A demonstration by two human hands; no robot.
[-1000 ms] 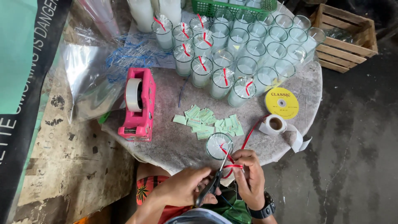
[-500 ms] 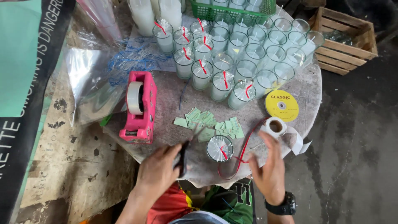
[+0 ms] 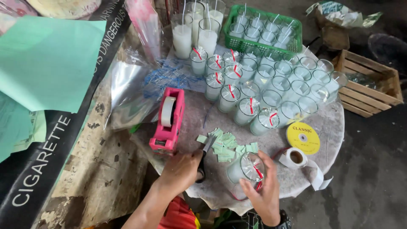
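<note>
My left hand (image 3: 181,170) rests on the near edge of the round stone table (image 3: 333,123) and holds black-handled scissors (image 3: 204,160), blades pointing toward a pile of small green paper labels (image 3: 224,144). My right hand (image 3: 262,196) grips a glass candle (image 3: 245,169) wrapped in clear film and tied with red ribbon. The glass is tilted, its top turned toward me. Red ribbon trails under it.
A pink tape dispenser (image 3: 167,121) stands left of the labels. A yellow ribbon spool (image 3: 302,138) and a white tape roll (image 3: 295,157) lie at the right. Several glass candles (image 3: 271,87) crowd the far side, with a green basket (image 3: 296,32) behind and a wooden crate (image 3: 369,91) beyond.
My right hand has taken hold of the ribboned candle and tilted it. My left hand moved up onto the table with the scissors. The view shifted back and right.
</note>
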